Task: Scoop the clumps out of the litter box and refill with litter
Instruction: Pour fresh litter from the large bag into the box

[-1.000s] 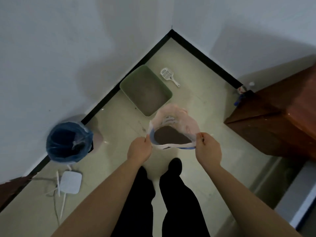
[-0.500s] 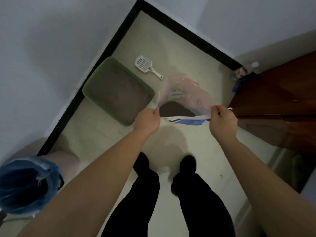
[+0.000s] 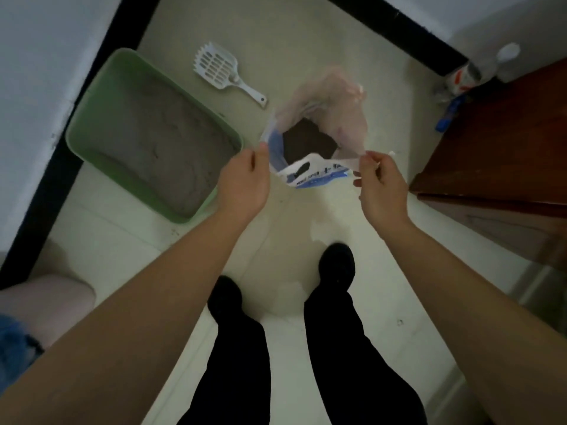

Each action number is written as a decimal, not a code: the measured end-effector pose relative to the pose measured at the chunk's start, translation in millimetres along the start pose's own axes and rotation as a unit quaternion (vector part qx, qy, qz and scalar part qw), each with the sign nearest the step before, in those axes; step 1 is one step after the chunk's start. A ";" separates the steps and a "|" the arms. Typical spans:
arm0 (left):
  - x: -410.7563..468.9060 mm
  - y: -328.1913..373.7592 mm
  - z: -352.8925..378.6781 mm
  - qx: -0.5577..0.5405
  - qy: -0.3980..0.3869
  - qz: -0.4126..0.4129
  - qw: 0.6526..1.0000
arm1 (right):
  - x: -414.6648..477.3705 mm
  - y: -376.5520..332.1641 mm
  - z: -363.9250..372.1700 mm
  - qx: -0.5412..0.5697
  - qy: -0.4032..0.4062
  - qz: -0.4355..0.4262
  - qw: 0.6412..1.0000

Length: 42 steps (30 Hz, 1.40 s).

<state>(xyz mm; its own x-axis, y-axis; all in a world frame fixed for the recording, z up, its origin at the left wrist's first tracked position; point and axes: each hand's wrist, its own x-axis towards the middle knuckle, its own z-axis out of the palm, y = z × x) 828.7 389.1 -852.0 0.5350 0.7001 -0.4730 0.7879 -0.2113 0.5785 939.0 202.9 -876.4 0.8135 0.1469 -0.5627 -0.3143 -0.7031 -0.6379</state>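
Left hand (image 3: pixel 245 182) pinches left edge of the litter bag (image 3: pixel 340 99), right hand (image 3: pixel 380 185) pinches right edge, fingers curled, bag mouth pulled open between them, dark litter (image 3: pixel 310 142) inside. Bag just beside green litter box (image 3: pixel 82 118) on the floor (image 3: pixel 306 41); box holds grey litter, sits along the wall. White scoop (image 3: pixel 221 70) lies on floor between box and bag, touching neither

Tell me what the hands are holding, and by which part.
Both hold the litter bag by its open top rim: the left hand pinches the rim's left side, the right hand its right side. The scoop lies on the floor.
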 end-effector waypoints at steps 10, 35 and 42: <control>-24.2 1.7 20.3 0.249 -0.015 0.453 0.856 | 4.6 26.3 -12.9 0.066 0.028 0.062 0.995; 70.9 -13.4 48.0 0.083 0.106 0.673 0.727 | 86.2 130.5 164.6 0.501 -0.009 0.188 0.845; 42.5 11.6 -0.4 0.015 0.113 0.670 0.733 | 81.7 128.6 178.7 0.506 0.001 0.224 0.833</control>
<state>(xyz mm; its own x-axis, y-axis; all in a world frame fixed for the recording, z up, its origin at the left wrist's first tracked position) 860.5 416.6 -865.2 0.7737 -0.0567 0.6310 -0.3919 -0.8253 0.4064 877.7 248.8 -1098.4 0.5042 0.0257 -0.8632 -0.8374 0.2586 -0.4815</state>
